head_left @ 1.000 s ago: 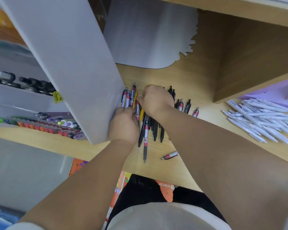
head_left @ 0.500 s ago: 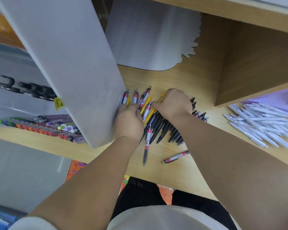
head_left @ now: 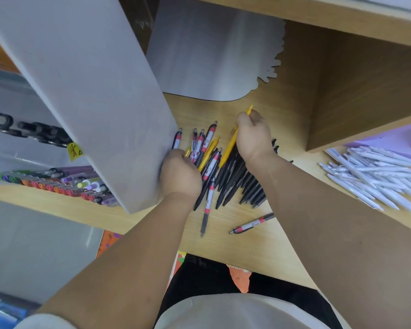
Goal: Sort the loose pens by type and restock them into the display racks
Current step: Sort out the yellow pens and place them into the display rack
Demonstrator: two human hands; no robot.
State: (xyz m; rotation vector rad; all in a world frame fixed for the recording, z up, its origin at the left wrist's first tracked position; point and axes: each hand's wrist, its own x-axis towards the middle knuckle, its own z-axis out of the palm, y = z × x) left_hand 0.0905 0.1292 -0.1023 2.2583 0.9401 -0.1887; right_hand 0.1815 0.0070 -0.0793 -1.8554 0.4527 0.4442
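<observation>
Mid-sort, your right hand (head_left: 253,136) pinched a yellow pen (head_left: 229,148), left hand (head_left: 180,175) gripped red-and-white pens (head_left: 209,136); yellows likely needed separate grouping next.

Both your forearms reach forward; your left hand (head_left: 180,173) is curled knuckles-up, your right hand (head_left: 253,135) farther out, pinching a pen (head_left: 229,148).
</observation>
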